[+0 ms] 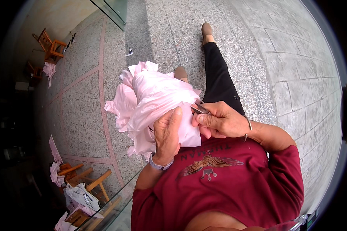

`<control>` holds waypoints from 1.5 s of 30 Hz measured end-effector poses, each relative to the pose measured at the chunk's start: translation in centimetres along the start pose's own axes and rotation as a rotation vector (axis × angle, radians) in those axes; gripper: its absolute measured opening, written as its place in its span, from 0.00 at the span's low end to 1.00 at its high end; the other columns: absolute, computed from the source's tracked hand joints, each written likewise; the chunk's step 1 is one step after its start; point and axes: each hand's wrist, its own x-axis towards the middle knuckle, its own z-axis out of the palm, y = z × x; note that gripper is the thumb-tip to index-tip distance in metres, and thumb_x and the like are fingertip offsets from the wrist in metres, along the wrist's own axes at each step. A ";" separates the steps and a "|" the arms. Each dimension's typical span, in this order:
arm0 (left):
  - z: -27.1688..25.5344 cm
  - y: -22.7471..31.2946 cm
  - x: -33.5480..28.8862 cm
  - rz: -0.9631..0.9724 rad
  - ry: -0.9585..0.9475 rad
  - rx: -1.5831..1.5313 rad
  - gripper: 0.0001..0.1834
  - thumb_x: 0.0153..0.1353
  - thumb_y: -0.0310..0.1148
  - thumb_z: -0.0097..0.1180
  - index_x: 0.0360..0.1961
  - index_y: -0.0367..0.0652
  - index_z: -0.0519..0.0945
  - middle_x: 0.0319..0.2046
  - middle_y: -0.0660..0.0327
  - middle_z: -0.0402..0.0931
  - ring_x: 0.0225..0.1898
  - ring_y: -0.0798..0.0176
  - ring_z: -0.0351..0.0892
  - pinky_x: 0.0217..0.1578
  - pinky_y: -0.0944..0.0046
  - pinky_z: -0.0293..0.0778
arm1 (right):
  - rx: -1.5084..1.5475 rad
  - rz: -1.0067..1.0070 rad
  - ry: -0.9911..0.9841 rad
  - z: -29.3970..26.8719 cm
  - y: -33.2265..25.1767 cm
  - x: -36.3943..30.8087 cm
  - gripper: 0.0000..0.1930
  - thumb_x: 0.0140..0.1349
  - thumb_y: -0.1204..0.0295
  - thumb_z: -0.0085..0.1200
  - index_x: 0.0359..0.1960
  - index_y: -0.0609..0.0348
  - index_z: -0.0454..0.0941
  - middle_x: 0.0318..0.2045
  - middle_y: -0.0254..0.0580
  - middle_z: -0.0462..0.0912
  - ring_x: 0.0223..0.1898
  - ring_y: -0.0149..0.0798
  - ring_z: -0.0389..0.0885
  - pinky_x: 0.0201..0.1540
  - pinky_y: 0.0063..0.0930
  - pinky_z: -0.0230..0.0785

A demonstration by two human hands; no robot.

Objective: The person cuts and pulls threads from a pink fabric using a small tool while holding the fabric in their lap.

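A large bunched heap of pale pink fabric (156,92) lies over my lap and hangs down toward the floor. My left hand (167,133) is closed on its near edge, thumb on top, pinching a fold. Just to the right, my right hand (221,117) grips a small pair of metal thread snips (199,109). The blades point left at the fabric, close to the pinched fold. Whether they touch the cloth or any thread, I cannot tell.
Wooden chairs (56,50) stand at the far left, with pink cloth (49,70) beside them. More wooden furniture (100,181), draped with pink and white cloth, is at the lower left. A glass panel (121,202) edges that side. A small dark-and-white object (130,51) lies on the floor ahead.
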 end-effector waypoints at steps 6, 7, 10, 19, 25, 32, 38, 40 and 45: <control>-0.6 -0.1 -0.1 -0.006 -0.081 0.072 0.15 0.73 0.32 0.49 0.41 0.32 0.83 0.33 0.65 0.80 0.36 0.76 0.74 0.39 0.72 0.71 | -0.129 0.012 -0.059 -0.1 0.3 0.9 0.13 0.76 0.64 0.45 0.43 0.62 0.77 0.20 0.34 0.76 0.14 0.21 0.66 0.15 0.18 0.56; -0.9 -0.2 -0.1 -0.005 -0.098 0.087 0.14 0.72 0.32 0.49 0.43 0.31 0.83 0.35 0.64 0.81 0.36 0.75 0.75 0.39 0.72 0.72 | -0.162 0.012 -0.070 -0.1 0.3 0.9 0.13 0.76 0.65 0.45 0.43 0.62 0.77 0.20 0.33 0.76 0.14 0.21 0.66 0.15 0.18 0.56; -0.9 -0.1 -0.2 -0.020 -0.110 0.085 0.15 0.71 0.31 0.50 0.46 0.30 0.82 0.36 0.62 0.82 0.36 0.74 0.77 0.38 0.72 0.73 | -0.245 -0.010 -0.062 -0.2 0.3 1.0 0.13 0.77 0.65 0.45 0.42 0.62 0.77 0.20 0.33 0.76 0.14 0.21 0.66 0.15 0.18 0.56; -1.0 -0.2 -0.3 -0.015 -0.096 0.155 0.16 0.69 0.30 0.50 0.49 0.28 0.82 0.37 0.60 0.83 0.36 0.73 0.78 0.39 0.71 0.74 | -0.210 0.037 -0.081 -0.4 -0.2 1.0 0.13 0.76 0.66 0.45 0.42 0.62 0.78 0.19 0.33 0.76 0.14 0.21 0.65 0.15 0.19 0.55; -0.8 -0.3 -0.4 0.015 -0.084 0.200 0.15 0.68 0.30 0.51 0.47 0.29 0.82 0.36 0.63 0.82 0.35 0.74 0.76 0.38 0.72 0.72 | -0.088 0.072 -0.084 -0.5 0.1 0.9 0.13 0.76 0.65 0.46 0.42 0.62 0.79 0.19 0.34 0.77 0.14 0.20 0.65 0.15 0.18 0.53; -0.2 0.9 -0.4 0.163 -0.198 0.551 0.12 0.72 0.29 0.48 0.44 0.32 0.81 0.24 0.70 0.75 0.26 0.78 0.68 0.27 0.73 0.66 | 0.023 0.128 -0.203 -1.8 0.6 1.3 0.14 0.75 0.64 0.48 0.39 0.63 0.79 0.18 0.35 0.77 0.14 0.21 0.64 0.14 0.18 0.52; -0.4 -1.1 0.1 0.089 -0.228 0.603 0.12 0.73 0.31 0.49 0.42 0.31 0.80 0.21 0.71 0.66 0.25 0.79 0.62 0.23 0.69 0.61 | -0.074 0.117 -0.722 -2.4 -0.7 1.0 0.15 0.74 0.67 0.50 0.35 0.66 0.80 0.19 0.34 0.77 0.20 0.23 0.70 0.21 0.20 0.58; -1.0 -1.4 0.0 0.097 -0.204 0.538 0.12 0.73 0.31 0.49 0.42 0.32 0.79 0.20 0.71 0.63 0.24 0.79 0.59 0.23 0.70 0.60 | -0.152 -0.107 -0.613 -2.1 -1.5 0.6 0.14 0.73 0.67 0.51 0.35 0.67 0.80 0.20 0.33 0.76 0.23 0.24 0.72 0.25 0.21 0.61; -1.1 -0.6 0.4 0.061 -0.203 0.519 0.10 0.72 0.31 0.51 0.40 0.34 0.78 0.21 0.71 0.62 0.25 0.78 0.58 0.24 0.71 0.59 | -0.368 -0.286 0.194 -2.2 -1.2 1.0 0.11 0.66 0.68 0.62 0.42 0.62 0.78 0.30 0.30 0.75 0.30 0.21 0.69 0.33 0.20 0.63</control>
